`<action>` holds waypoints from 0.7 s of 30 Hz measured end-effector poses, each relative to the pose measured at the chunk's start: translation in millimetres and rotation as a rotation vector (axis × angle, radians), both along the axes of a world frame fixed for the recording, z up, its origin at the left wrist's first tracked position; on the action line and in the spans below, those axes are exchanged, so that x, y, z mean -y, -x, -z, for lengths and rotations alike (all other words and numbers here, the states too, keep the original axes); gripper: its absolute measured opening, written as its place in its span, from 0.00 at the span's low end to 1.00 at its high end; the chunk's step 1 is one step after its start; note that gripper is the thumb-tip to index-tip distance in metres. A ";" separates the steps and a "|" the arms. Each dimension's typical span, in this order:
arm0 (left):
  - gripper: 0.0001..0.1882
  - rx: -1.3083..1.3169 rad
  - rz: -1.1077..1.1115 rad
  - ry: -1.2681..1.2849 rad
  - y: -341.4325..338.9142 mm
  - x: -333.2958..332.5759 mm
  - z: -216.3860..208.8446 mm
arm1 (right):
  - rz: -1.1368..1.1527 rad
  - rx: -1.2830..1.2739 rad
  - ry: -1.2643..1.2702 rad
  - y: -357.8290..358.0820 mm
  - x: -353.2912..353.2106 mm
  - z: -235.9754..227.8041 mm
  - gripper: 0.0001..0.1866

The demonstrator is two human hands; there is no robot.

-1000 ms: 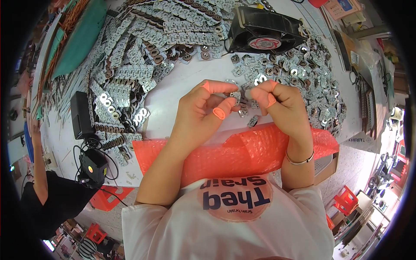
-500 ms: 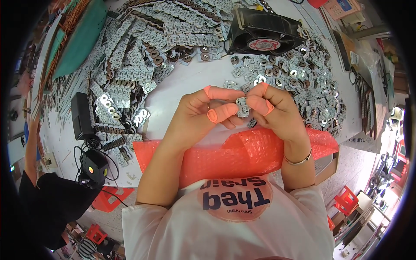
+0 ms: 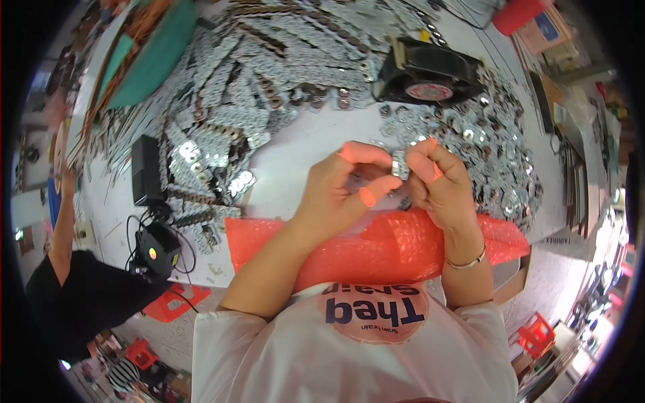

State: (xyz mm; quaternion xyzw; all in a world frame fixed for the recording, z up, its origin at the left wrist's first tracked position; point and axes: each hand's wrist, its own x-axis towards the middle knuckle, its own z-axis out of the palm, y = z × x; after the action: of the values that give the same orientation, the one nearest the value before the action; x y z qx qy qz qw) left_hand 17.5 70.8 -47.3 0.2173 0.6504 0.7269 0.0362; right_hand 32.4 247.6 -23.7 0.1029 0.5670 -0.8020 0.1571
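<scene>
Between my two hands, above the white table [image 3: 289, 164], is a small silvery flat part [image 3: 399, 163], blurred and turned nearly edge-on. My left hand [image 3: 342, 185] reaches it from the left, its thumb and forefinger curved in a pinch with the tips at the part. My right hand [image 3: 440, 178] is closed, thumb against forefinger, at the part's right side. Orange finger covers sit on the thumbs and forefingers of both hands. Just beyond and right of my hands lies a heap of loose, similar small metal parts [image 3: 500, 158].
A black fan [image 3: 430, 70] stands at the back. Rows of joined metal parts [image 3: 295, 60] cover the far left. Red bubble wrap [image 3: 376, 248] lies under my forearms. On the left are a black box [image 3: 146, 169], a cabled black device [image 3: 158, 250] and another person's arm [image 3: 64, 225].
The view has shifted, so the table things appear farther right and lower. The small part has turned from face-on to nearly edge-on between my fingers. My left thumb and forefinger now frame a wider gap.
</scene>
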 end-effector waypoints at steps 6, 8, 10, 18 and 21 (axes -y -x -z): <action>0.14 -0.093 -0.022 0.173 -1.8 -4.1 -2.1 | 0.099 -0.101 -0.346 0.3 -13.0 -2.6 0.07; 0.14 0.012 0.010 0.224 -2.7 -5.1 4.8 | 0.193 -0.229 -0.435 6.2 -21.2 1.8 0.06; 0.16 -0.413 -0.017 0.472 1.5 -4.2 4.8 | 0.311 -0.351 -0.524 7.2 -15.1 -1.6 0.06; 0.20 -0.577 -0.669 1.056 31.4 72.7 -39.4 | -0.351 -0.353 -0.323 -2.0 16.5 6.7 0.10; 0.14 -0.528 -0.796 1.269 35.3 95.9 -21.2 | -0.365 -0.354 -0.469 -2.1 15.7 9.7 0.11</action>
State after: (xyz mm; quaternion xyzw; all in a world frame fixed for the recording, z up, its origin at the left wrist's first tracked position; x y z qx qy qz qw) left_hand -17.7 -25.1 -26.1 0.0714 0.9564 0.1003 -0.2649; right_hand 34.5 231.9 -33.4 -0.1074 0.7636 -0.6138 0.1691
